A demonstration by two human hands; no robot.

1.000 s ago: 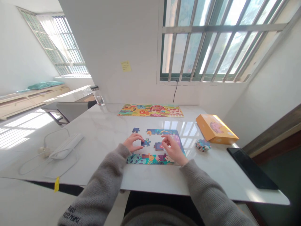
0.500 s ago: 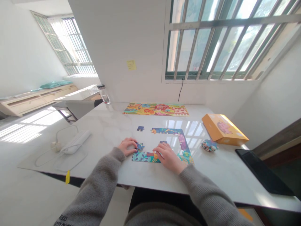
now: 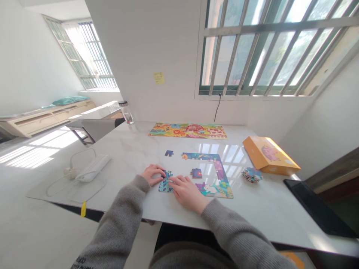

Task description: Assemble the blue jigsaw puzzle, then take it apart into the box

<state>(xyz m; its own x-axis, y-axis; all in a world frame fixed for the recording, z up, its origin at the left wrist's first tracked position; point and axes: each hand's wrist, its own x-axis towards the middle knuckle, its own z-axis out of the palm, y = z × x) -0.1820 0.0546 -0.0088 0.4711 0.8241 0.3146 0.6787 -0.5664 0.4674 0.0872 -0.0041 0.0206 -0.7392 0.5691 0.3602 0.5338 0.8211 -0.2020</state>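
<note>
My left hand (image 3: 153,175) rests on the table with curled fingers gripping the left edge of a blue puzzle piece (image 3: 168,174). This piece sits against the leafy lower-left corner of the puzzle (image 3: 165,186). My right hand (image 3: 187,192) lies over the bottom row with fingers stretched out, their tips touching the pieces beside my left fingers. It hides part of that row. The joined puzzle border (image 3: 220,170) runs along the top, right and bottom. Inside it lies a small stack of dark blue pieces (image 3: 196,173). Another loose dark piece (image 3: 169,153) lies at upper left.
Behind lies a finished farm-animal puzzle (image 3: 187,130). At right are a pile of pieces (image 3: 251,175), an orange box (image 3: 270,155) and a black tablet-like slab (image 3: 316,207). A white power strip (image 3: 92,168) with cables lies left; a bottle (image 3: 126,113) stands at the back.
My right hand has slid left along the bottom row toward my left hand, uncovering the dark blue stack and the white rabbit pieces. My left hand stays at the blue piece.
</note>
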